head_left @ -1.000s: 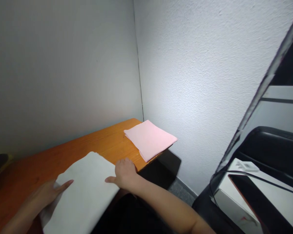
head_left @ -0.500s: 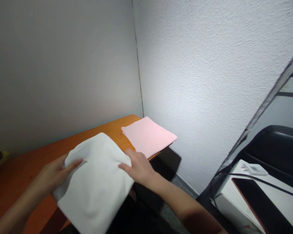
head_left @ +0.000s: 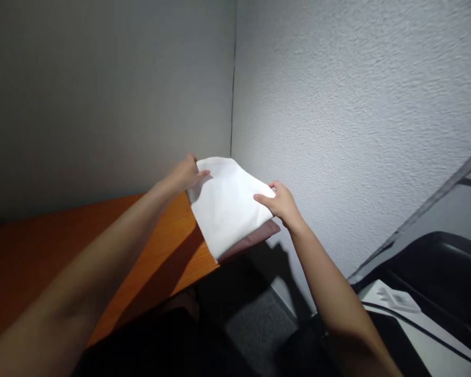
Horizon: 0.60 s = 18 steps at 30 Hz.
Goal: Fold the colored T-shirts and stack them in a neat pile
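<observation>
A folded white cloth (head_left: 225,204) is held over the far right corner of the orange wooden table (head_left: 102,241), above the folded pink cloth (head_left: 255,238), of which only a shaded edge shows beneath it. My left hand (head_left: 184,175) grips the white cloth's far left edge, thumb on top. My right hand (head_left: 280,201) grips its right edge, fingers curled over it. Whether the white cloth rests on the pink one or hangs just above it cannot be told.
Two grey walls meet in a corner (head_left: 233,104) right behind the cloths. At the lower right stand a white box (head_left: 424,340) with a black cable and a black chair (head_left: 443,272). Dark floor lies below the table's edge.
Both hands have carried the white cloth from the near part of the table away to the far right corner, over the pink cloth, which is now almost covered.
</observation>
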Each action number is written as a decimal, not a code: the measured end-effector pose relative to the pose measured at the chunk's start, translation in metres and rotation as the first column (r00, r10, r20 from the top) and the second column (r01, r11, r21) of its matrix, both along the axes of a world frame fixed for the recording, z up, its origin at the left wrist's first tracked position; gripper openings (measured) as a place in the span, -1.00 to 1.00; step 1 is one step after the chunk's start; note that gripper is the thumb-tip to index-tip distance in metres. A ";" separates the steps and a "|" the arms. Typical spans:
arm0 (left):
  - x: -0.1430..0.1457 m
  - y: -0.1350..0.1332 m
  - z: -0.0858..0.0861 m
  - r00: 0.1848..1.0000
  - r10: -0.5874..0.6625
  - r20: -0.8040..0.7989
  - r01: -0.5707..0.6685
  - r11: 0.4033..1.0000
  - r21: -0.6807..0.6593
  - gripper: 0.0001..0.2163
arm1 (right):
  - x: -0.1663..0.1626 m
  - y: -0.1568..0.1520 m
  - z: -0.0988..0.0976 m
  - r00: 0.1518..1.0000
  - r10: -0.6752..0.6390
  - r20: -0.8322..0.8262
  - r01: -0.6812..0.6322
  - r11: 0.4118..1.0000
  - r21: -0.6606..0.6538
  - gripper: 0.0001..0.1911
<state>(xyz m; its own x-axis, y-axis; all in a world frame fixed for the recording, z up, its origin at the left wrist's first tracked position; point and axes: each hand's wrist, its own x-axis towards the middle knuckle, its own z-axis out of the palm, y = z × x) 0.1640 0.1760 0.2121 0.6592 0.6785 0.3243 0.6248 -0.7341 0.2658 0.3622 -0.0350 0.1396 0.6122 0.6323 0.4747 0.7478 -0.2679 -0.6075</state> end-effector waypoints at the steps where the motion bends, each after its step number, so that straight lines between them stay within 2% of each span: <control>1: 0.006 -0.004 -0.012 0.999 -0.006 -0.039 0.006 1.000 0.018 -0.39 | 0.006 0.004 -0.016 0.999 -0.038 0.004 0.038 0.995 -0.090 -0.54; 4: 0.010 -0.028 -0.057 0.982 -0.116 -0.152 0.125 0.991 0.051 -0.44 | 0.016 0.011 -0.064 0.997 -0.071 0.009 0.069 0.914 -0.399 -0.50; 6: 0.005 -0.049 -0.088 0.952 -0.230 -0.203 0.239 0.971 0.017 -0.48 | 0.017 0.014 -0.085 0.997 -0.071 0.031 0.077 0.878 -0.473 -0.48; 8: -0.002 -0.071 -0.116 0.894 -0.368 -0.256 0.369 0.928 -0.049 -0.43 | 0.016 0.015 -0.095 0.995 -0.069 0.067 0.093 0.879 -0.468 -0.48; 10: -0.009 -0.088 -0.137 0.836 -0.462 -0.295 0.452 0.886 -0.105 -0.32 | 0.016 0.015 -0.096 0.995 -0.045 0.093 0.084 0.872 -0.481 -0.48; 13: -0.013 -0.103 -0.158 0.842 -0.449 -0.298 0.445 0.891 -0.085 -0.23 | 0.017 0.015 -0.088 0.990 -0.015 0.142 0.088 0.847 -0.524 -0.48; 15: -0.014 -0.107 -0.164 0.865 -0.420 -0.274 0.427 0.904 -0.037 -0.26 | 0.017 0.018 -0.077 0.971 -0.017 0.236 0.141 0.843 -0.519 -0.45; 18: -0.014 -0.109 -0.166 0.877 -0.412 -0.247 0.424 0.906 -0.006 -0.30 | 0.015 0.037 -0.052 0.932 0.023 0.362 0.133 0.907 -0.401 -0.34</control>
<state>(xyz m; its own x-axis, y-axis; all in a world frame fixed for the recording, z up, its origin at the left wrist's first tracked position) 0.1495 0.0669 0.0458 0.9390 0.3108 0.1472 0.2972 -0.9488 0.1075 0.3772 0.0023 0.0880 0.4942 0.7876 0.3681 0.8663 -0.4815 -0.1329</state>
